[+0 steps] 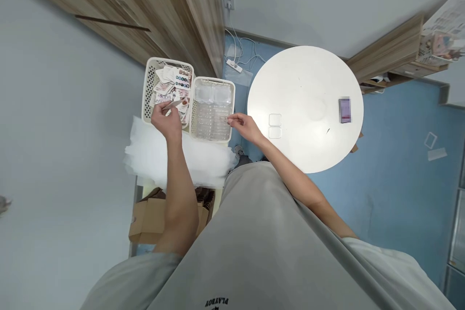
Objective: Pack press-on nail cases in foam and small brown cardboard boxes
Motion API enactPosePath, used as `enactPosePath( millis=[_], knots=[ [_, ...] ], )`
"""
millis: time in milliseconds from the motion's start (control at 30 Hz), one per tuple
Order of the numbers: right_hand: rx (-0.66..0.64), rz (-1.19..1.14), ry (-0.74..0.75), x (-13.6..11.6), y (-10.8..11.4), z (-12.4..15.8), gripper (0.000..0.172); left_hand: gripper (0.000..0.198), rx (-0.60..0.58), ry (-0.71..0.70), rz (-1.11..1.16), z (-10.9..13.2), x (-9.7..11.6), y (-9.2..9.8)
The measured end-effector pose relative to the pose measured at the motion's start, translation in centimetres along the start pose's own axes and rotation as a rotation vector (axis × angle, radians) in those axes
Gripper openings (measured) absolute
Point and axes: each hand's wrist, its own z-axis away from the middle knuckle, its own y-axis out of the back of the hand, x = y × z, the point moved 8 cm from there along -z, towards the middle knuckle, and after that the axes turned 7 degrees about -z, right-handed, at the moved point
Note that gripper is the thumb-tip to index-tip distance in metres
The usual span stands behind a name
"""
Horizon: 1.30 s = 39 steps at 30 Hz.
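Two white baskets stand side by side. The left basket (148, 88) holds several small packets with coloured items. The right basket (232, 91) holds clear plastic cases. My left hand (165, 121) hovers over the left basket, closed on a thin stick-like tool (175, 103). My right hand (244, 125) is at the right basket's near right corner, fingers pinched on a clear case (222, 118). A small clear hinged case (275, 126) lies open on the round white table (308, 72).
A purple phone (345, 110) lies on the table's right side. White foam sheets (152, 160) sit under the baskets, cardboard boxes (145, 218) below them. A power strip (232, 64) with cables lies on the blue floor. Wooden cabinets stand behind.
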Motion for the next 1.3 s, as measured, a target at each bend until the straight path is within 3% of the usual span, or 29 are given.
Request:
enactPosePath(
  millis=[167, 300, 500, 633, 833, 900, 1100, 1300],
  knots=[
    [-0.039, -0.122, -0.034, 0.5, 2.2, 0.9, 0.037, 0.014, -0.057, -0.011, 0.106, 6.1, 4.2, -1.3],
    [-0.027, -0.239, -0.136, 0.8, 4.9, 2.7, 0.043, 0.012, -0.190, -0.040, 0.160, 11.5, 6.9, -3.5],
    [0.081, -0.479, -0.344, 2.8, 9.9, 5.0, 0.051, 0.023, -0.471, -0.252, 0.351, 20.5, 11.6, -7.6],
    [0.230, -0.569, -0.308, 4.2, 14.7, 6.4, 0.048, 0.033, -0.617, -0.279, 0.362, 24.8, 13.8, -10.4],
    [0.437, -0.518, -0.102, 3.7, 21.0, 10.3, 0.062, 0.065, -0.767, 0.101, 0.510, 28.9, 13.6, -14.4],
    [0.496, -0.455, -0.062, 3.3, 22.1, 11.5, 0.063, 0.070, -0.829, 0.154, 0.501, 30.4, 13.8, -15.6],
    [0.610, -0.334, 0.075, 1.8, 23.9, 13.9, 0.068, 0.071, -0.828, 0.160, 0.478, 31.9, 14.4, -17.2],
    [0.599, -0.244, 0.123, 1.0, 24.0, 14.6, 0.073, 0.071, -0.858, 0.046, 0.447, 31.1, 15.2, -16.7]
  ],
)
